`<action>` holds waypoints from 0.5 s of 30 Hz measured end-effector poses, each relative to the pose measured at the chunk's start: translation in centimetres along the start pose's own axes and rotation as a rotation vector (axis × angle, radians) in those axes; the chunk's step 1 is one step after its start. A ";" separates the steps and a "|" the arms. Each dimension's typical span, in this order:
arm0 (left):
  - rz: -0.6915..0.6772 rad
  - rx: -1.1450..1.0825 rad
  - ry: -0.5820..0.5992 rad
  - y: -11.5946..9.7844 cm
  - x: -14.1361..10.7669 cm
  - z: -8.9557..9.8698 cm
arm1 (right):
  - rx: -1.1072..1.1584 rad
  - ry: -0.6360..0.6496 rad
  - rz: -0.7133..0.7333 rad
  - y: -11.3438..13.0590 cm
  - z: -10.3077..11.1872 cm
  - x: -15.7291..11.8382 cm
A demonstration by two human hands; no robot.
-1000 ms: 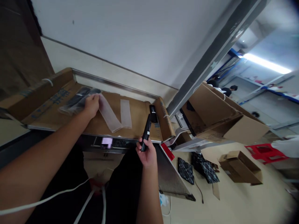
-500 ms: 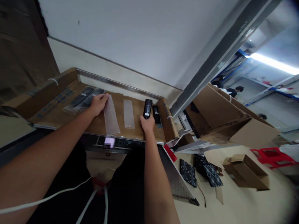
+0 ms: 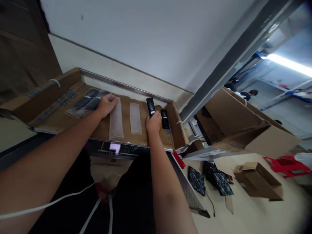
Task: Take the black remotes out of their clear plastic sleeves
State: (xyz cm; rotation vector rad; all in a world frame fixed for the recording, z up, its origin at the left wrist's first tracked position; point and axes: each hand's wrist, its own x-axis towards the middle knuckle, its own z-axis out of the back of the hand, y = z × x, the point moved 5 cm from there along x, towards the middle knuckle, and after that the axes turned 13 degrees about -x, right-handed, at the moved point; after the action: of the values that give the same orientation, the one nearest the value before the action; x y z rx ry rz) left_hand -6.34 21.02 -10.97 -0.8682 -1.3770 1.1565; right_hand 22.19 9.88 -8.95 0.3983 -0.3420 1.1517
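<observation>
My left hand [image 3: 107,104] is closed on the upper end of a narrow translucent plastic bag [image 3: 116,123], which hangs flat over the cardboard. In my right hand [image 3: 154,123] is a black oblong device [image 3: 150,105] with a small white label, tilted to the left, its lower end hidden by the fingers. A second black oblong device [image 3: 165,120] lies just right of that hand. Between my hands a flat translucent plastic bag [image 3: 135,118] rests on the cardboard. Left of my left hand lie bagged dark items [image 3: 85,100], partly covered by the hand.
The cardboard-lined tray [image 3: 55,112] has raised sides at left and right. A grey metal post [image 3: 219,71] rises at the right. Beyond it stand a large open carton [image 3: 234,120], a smaller box [image 3: 259,180] and a red stool [image 3: 290,165]. Black patterned packages [image 3: 197,180] lie on the floor.
My right hand has turned the black oblong device so its top leans left, and shifted it slightly left. The bag in my left hand has swung a little and hangs straighter.
</observation>
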 end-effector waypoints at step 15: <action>-0.038 -0.120 -0.053 0.1 -0.3 0.3 | -0.050 0.006 -0.196 -1.0 0.1 -0.2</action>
State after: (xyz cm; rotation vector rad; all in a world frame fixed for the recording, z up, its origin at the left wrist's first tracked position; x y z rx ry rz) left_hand -6.61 20.75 -11.13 -0.8983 -1.5124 1.0833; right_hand 23.05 9.37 -9.09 0.3755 -0.3186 0.9507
